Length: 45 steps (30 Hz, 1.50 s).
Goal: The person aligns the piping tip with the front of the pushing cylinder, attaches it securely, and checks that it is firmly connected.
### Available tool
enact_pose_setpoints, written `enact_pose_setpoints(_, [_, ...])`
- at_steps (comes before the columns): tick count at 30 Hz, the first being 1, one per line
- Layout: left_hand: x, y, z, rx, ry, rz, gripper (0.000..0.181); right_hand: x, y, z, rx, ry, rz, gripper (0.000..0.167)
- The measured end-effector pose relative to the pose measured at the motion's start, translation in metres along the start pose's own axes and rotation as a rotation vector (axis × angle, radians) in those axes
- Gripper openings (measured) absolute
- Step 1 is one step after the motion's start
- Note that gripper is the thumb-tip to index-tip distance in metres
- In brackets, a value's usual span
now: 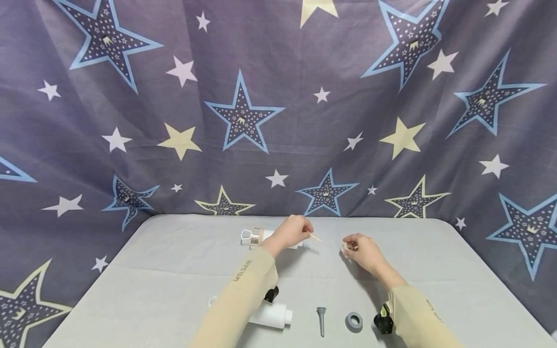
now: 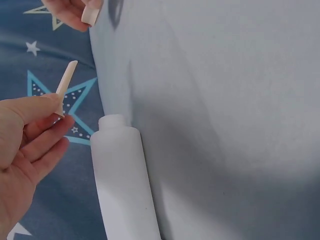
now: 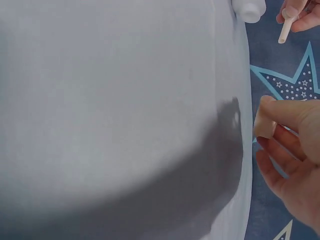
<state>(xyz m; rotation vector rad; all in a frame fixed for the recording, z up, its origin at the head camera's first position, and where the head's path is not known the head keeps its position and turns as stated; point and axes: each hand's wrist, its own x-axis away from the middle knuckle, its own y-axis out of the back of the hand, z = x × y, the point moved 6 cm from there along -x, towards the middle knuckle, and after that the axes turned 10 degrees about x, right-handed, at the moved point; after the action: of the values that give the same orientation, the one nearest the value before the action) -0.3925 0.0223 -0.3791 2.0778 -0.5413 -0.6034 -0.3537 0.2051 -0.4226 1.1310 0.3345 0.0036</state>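
Stick (image 2: 68, 80), slim and cream-coloured with a flared end, is up above the far part of the table (image 1: 174, 295), pinched between the thumb and forefinger of your left hand (image 1: 291, 231), whose other fingers curve loosely below. Your right hand (image 1: 364, 250) pinches a short, smooth cream ring (image 3: 265, 125) between thumb and fingers, near the stick but apart from it. Below them, the table's pale grey covering is matte and faintly creased, with soft shadows under your arms. Behind it hangs a dark purple-grey curtain (image 1: 300, 140), gently rippled and printed with yellow, white and blue-edged stars. Just beside your left hand, a smooth white bottle (image 2: 120, 175) lies on its side; a second bottle (image 1: 271, 315) lies nearer you, partly hidden by your cream left sleeve (image 1: 241, 295). To its right are a grey funnel (image 1: 321, 315), wide-headed and narrow-stemmed, and a thick, round grey ring (image 1: 349, 325).
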Motion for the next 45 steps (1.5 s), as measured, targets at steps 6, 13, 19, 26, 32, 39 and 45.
enact_pose_setpoints(6, [0.003,0.004,-0.001,0.024,-0.017,-0.041,0.012,-0.001,0.005,0.002,-0.023,-0.021,-0.056,0.028])
enact_pose_setpoints(13, [0.01,0.01,-0.005,0.053,-0.033,-0.055,0.012,-0.001,0.008,0.008,-0.099,-0.027,-0.069,0.024])
enact_pose_setpoints(19, [0.014,0.013,-0.006,0.073,-0.027,-0.074,0.012,-0.002,0.009,0.012,-0.141,-0.032,-0.071,0.024])
enact_pose_setpoints(26, [0.016,0.012,-0.009,0.085,-0.021,-0.085,0.012,-0.002,0.007,0.015,-0.188,-0.028,-0.09,0.031])
enact_pose_setpoints(32, [0.017,0.013,-0.013,0.157,-0.03,-0.103,0.017,-0.002,0.008,0.02,-0.235,-0.013,-0.089,0.035])
enact_pose_setpoints(39, [0.019,0.011,-0.014,0.244,0.007,-0.103,0.016,-0.002,0.011,0.024,-0.238,0.02,-0.085,0.035])
enact_pose_setpoints(45, [0.02,0.01,-0.015,0.259,-0.014,-0.111,0.015,0.0,0.017,0.032,-0.257,0.111,-0.145,0.034])
